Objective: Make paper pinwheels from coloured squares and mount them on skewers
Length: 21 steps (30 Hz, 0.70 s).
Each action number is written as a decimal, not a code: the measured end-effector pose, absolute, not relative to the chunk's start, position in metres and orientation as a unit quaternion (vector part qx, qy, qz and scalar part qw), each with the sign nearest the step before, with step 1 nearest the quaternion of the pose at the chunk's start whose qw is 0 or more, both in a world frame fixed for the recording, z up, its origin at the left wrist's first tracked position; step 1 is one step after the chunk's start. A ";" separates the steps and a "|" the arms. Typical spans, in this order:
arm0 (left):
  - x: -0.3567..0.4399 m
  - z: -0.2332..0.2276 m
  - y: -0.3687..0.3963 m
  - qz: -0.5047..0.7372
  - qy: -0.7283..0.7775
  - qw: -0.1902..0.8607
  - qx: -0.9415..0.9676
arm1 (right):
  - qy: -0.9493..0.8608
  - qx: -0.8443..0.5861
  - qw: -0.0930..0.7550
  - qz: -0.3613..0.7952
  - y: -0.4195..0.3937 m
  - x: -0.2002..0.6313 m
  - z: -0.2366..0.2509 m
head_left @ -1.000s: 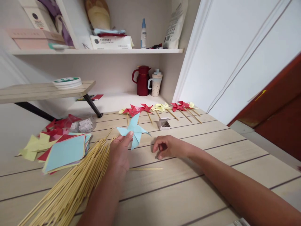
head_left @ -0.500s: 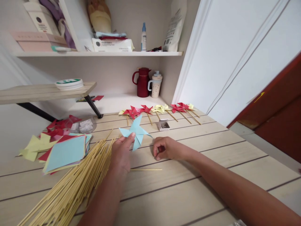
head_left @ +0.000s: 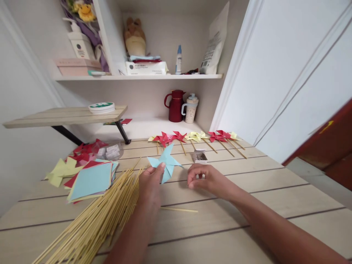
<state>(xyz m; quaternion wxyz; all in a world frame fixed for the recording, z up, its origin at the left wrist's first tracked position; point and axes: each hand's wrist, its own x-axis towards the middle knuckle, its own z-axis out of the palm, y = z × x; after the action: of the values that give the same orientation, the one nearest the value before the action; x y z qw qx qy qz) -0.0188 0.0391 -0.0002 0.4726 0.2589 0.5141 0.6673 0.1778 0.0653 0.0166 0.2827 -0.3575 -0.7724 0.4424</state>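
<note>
My left hand (head_left: 150,186) pinches a light-blue paper pinwheel (head_left: 169,160) between thumb and fingers, above the table. Its folded blades face up, and no stick shows on it. To the right, my right hand (head_left: 210,179) is closed in a pinch, with a tiny dark thing at the fingertips that is too small to name. Just behind that hand stands a small open box (head_left: 200,157) with small metallic pieces inside. A single thin wooden stick (head_left: 180,209) lies on the table in front of the hands.
Left of my left arm lies a large bundle of sticks (head_left: 101,212). Beyond it are coloured paper squares (head_left: 92,181) and a folded yellow paper (head_left: 62,171). Several red and yellow pinwheels on sticks (head_left: 162,139) line the back edge. A raised wooden shelf (head_left: 66,114) stands at left.
The camera view has shifted, so everything sits lower and further right. My right hand has risen slightly off the tabletop, still pinched. My left hand keeps its hold on the blue pinwheel.
</note>
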 end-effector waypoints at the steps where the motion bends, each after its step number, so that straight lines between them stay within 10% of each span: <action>1: -0.018 0.001 0.038 0.669 0.517 0.466 0.262 | -0.768 -0.360 0.306 0.432 0.064 0.179 0.021; 21: 0.008 0.019 0.016 0.597 0.549 0.288 0.509 | -0.704 -0.364 0.473 0.385 0.050 0.172 0.032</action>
<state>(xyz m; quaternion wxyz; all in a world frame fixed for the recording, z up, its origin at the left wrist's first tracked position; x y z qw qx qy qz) 0.0081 0.0163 0.0189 0.2884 0.5094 0.5486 0.5969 0.1716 0.0497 0.0320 0.4731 -0.3641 -0.7036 0.3854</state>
